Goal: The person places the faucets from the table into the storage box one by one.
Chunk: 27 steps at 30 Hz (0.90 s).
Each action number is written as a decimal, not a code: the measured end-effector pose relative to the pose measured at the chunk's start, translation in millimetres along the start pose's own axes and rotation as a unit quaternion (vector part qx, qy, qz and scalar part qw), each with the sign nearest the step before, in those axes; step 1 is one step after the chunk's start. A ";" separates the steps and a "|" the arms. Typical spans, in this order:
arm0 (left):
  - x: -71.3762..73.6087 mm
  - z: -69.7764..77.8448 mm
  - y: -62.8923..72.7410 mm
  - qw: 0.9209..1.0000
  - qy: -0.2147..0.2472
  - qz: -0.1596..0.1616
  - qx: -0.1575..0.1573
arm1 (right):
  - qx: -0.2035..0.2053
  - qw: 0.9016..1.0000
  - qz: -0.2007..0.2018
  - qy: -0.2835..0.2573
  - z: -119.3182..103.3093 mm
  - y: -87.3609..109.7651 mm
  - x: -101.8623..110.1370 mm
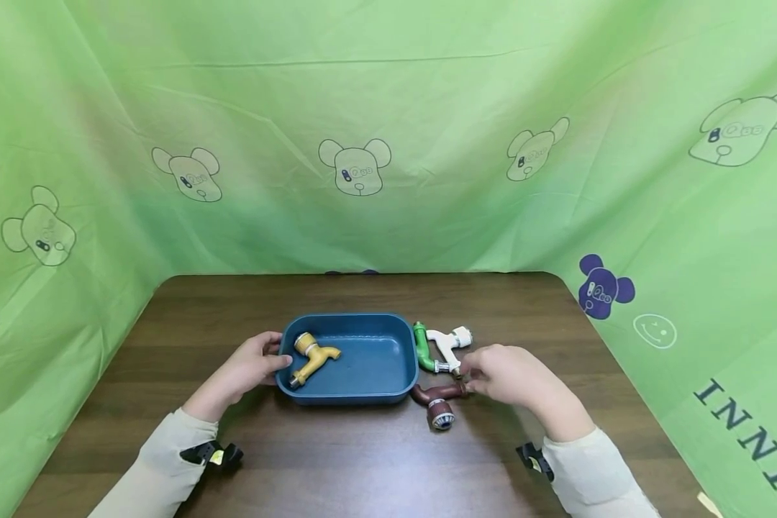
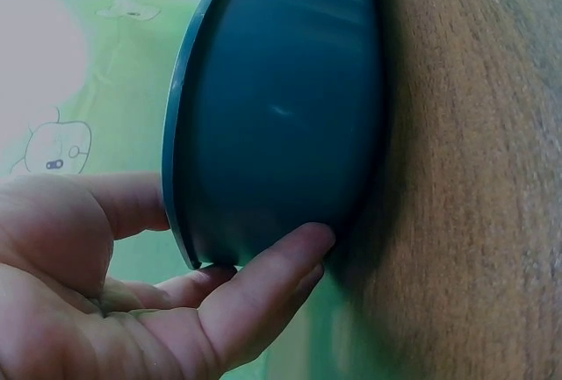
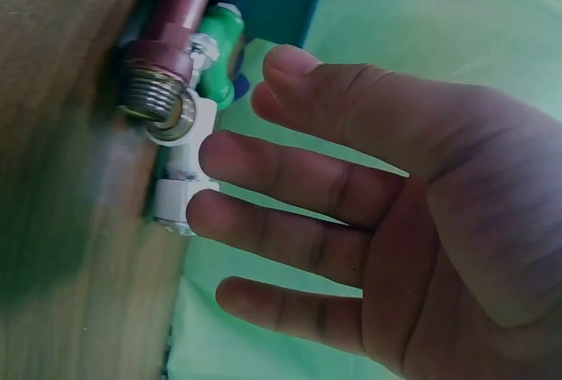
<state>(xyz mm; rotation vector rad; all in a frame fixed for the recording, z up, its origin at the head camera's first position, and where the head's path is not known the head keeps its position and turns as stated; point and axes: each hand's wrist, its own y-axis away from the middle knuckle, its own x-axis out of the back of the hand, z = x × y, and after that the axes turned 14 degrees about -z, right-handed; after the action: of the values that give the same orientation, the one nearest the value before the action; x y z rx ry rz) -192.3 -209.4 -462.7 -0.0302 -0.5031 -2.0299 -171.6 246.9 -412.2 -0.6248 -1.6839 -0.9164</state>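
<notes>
My left hand (image 1: 251,365) holds the left end of a blue plastic tub (image 1: 382,396), its thumb at the rim and other fingers against the outer wall (image 2: 281,108). Inside the tub, at its left, lies a yellow faucet (image 1: 312,358). Right of the tub, a green faucet (image 1: 422,347), a white faucet (image 1: 449,345) and a maroon faucet (image 1: 437,403) lie close together. My right hand (image 1: 505,374) is beside the threaded ends of the white and maroon ones. In the right wrist view its fingers (image 3: 290,231) are extended and apart, with nothing gripped.
A brown wood-grain table (image 1: 337,460) bears everything. Green cloth (image 1: 427,230) printed with bear outlines hangs behind and along both sides. Dark wrist cameras (image 1: 212,455) are strapped over both pale sleeves.
</notes>
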 end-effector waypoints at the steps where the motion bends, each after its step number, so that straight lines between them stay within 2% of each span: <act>1: 0.0 -0.1 0.0 1.000 0.001 0.000 -0.001 | -0.002 1.000 0.001 0.005 -0.1 0.1 -1.0; 7: -0.4 -0.7 -0.4 1.000 0.002 -0.005 -0.009 | -0.020 0.999 0.007 0.030 -1.9 1.0 -4.4; 18: 1.3 -0.7 -0.9 1.000 -0.001 0.007 -0.005 | -0.007 0.998 0.022 0.053 -9.8 -2.9 -7.2; 27: -0.2 -1.9 -2.0 1.000 0.000 0.007 -0.002 | -0.015 0.999 0.006 0.052 -11.8 -4.3 -8.6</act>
<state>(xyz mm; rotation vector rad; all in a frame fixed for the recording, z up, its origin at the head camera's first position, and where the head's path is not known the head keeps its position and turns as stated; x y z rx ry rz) -193.5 -209.0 -465.1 -0.0359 -0.4977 -2.0170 -166.0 235.2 -420.0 -0.5954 -1.5744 -0.9507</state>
